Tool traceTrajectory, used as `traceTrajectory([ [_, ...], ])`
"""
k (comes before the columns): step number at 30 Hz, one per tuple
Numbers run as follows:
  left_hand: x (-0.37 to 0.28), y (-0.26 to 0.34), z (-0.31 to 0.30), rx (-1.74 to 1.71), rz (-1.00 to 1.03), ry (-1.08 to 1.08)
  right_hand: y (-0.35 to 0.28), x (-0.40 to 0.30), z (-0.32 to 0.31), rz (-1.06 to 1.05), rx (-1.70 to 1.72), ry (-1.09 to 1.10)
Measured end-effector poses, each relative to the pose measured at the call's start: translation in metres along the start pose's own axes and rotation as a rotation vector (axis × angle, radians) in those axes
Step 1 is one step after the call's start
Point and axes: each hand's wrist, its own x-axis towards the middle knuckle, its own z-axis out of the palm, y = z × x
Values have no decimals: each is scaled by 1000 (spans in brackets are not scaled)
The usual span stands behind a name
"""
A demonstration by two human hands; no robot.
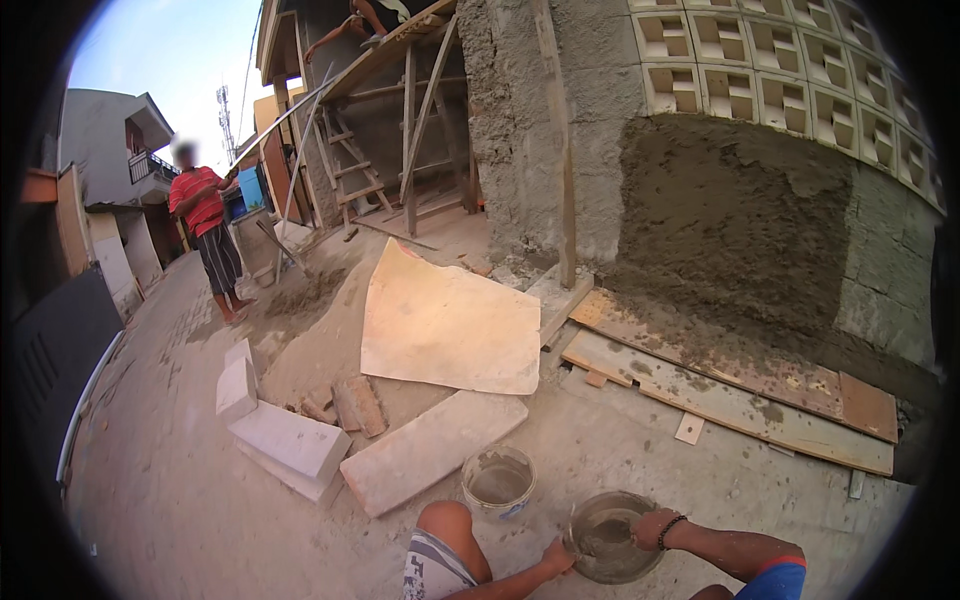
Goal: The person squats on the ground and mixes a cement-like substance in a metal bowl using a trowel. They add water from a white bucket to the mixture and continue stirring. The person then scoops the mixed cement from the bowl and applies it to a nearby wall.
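A round basin (596,574) with wet grey mortar (606,531) in it stands on the ground at the bottom. My left hand (557,557) grips its rim from the left. Over the basin's right side, my right hand (654,529) is curled, a beaded bracelet on its wrist; whether it holds a tool in the mortar cannot be made out. Just up and left of the basin is a bucket (499,480) with grey mix inside. Fresh dark mortar (731,225) covers part of the wall at the right, below ventilation blocks (731,34).
Splattered boards (735,397) lie along the wall foot. Ahead are pale blocks (435,450), broken bricks (360,405), a sand pile (319,367) and a curved sheet (450,322). A person (206,225) stands upper left holding a pole; another sits on wooden scaffolding (411,142).
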Motion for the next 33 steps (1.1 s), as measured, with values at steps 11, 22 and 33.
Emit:
traceTrajectory([
  [11, 8, -1, -5, -44, 42, -40, 0, 60, 56, 43, 15, -34],
  [22, -2, 21, 8, 79, 76, -53, 55, 53, 34, 226, -11, 72],
  [33, -25, 38, 3, 22, -34, -55, 12, 55, 78, 127, 48, 4],
])
